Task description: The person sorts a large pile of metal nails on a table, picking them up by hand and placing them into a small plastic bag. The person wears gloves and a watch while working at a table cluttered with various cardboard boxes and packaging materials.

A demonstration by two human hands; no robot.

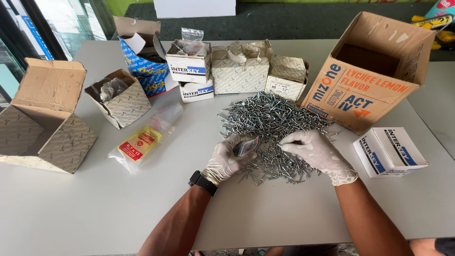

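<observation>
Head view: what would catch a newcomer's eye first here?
A big heap of silvery screws spreads across the middle of the white table. Two gloved hands work at its near edge: the left hand holds a small clear bag, the right hand rests on the screws. A large open cardboard box stands at the right.

Lying open along the near table (pixel 95 208) edge; crowding the far side, a row of boxes (pixel 239 71) (big carton (pixel 365 90) right), screws (pixel 272 128) spreading mid-table, bag (pixel 144 140) left.
</observation>
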